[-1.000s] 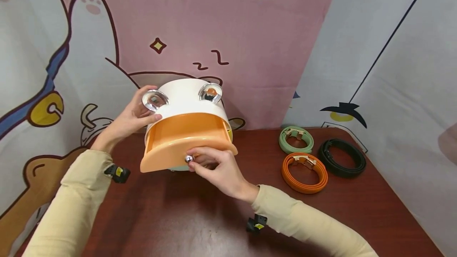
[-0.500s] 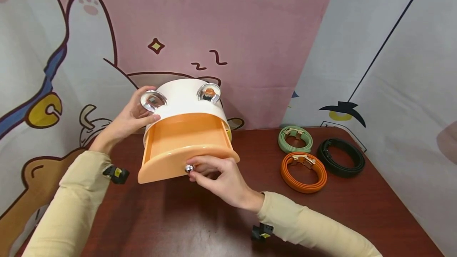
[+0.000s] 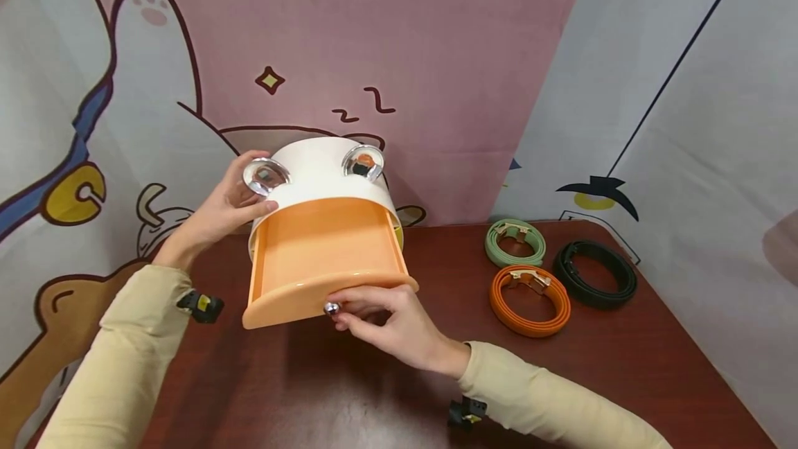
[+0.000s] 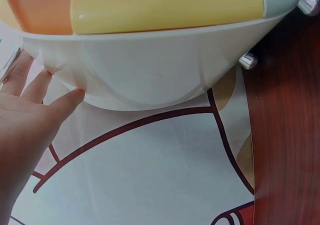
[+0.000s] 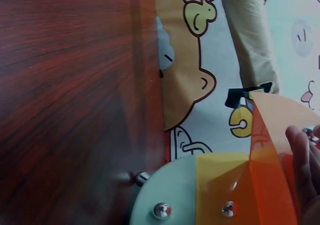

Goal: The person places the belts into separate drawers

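Observation:
A rounded white mini drawer cabinet [image 3: 314,165] with two shiny domed eyes on top stands at the back of the table. Its light orange top drawer [image 3: 283,303] is pulled far out, with a bare inside. My right hand [image 3: 389,324] pinches the round silver knob [image 3: 332,308] on that drawer's front. My left hand [image 3: 227,203] rests on the cabinet's upper left, by the left eye [image 3: 267,176], with the thumb at the front edge. In the left wrist view, its spread fingers touch the white wall [image 4: 145,70]. The yellow drawer [image 5: 220,185] and green drawer [image 5: 175,185] below are shut.
To the right lie three coiled belts: green [image 3: 499,251], orange [image 3: 530,328] and black [image 3: 598,296]. A printed cloth wall [image 3: 461,89] rises right behind the cabinet. The dark red tabletop [image 3: 349,400] stretches forward and to the right.
My right hand has drawn the orange drawer farther out toward me, so more of its inside shows. My left hand has stayed on the cabinet, and the belts lie as before.

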A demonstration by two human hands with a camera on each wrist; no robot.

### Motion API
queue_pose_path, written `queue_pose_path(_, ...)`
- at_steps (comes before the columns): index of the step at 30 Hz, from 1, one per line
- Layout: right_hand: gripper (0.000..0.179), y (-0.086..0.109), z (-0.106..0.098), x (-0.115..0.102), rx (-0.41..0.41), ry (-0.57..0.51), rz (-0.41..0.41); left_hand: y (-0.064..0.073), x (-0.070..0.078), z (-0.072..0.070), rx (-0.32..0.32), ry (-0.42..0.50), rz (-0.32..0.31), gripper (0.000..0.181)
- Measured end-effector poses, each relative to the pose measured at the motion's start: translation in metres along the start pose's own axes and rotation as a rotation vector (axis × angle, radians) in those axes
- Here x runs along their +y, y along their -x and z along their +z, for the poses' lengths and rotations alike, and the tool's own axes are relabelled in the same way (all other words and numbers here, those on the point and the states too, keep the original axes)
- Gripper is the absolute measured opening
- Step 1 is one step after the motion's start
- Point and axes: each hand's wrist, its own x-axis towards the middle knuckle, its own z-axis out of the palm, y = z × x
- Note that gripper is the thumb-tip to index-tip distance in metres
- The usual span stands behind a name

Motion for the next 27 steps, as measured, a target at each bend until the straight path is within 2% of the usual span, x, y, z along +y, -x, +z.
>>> queue_pose_path(4, 0.028, 0.004, -0.005, 0.01, -0.027, -0.009, -0.01, 0.0, 0.0, 0.0, 0.0, 0.024, 0.004, 0.079)
queue_pose_path(8, 0.027, 0.008, -0.012, 0.014, -0.032, -0.064, 0.023, 0.0, 0.0, 0.001, 0.002, 0.041, 0.001, 0.079)
queue_pose_path(12, 0.024, 0.008, -0.023, 0.011, -0.025, -0.101, 0.057, 0.0, 0.0, 0.001, 0.002, 0.037, -0.002, 0.079)
queue_pose_path(23, 0.023, 0.001, -0.056, -0.004, 0.033, -0.093, 0.055, 0.0, -0.001, -0.002, 0.007, 0.025, -0.018, 0.078)
queue_pose_path(27, 0.023, -0.003, -0.068, -0.008, 0.049, -0.072, 0.089, 0.0, -0.002, -0.002, 0.01, 0.01, -0.028, 0.078)
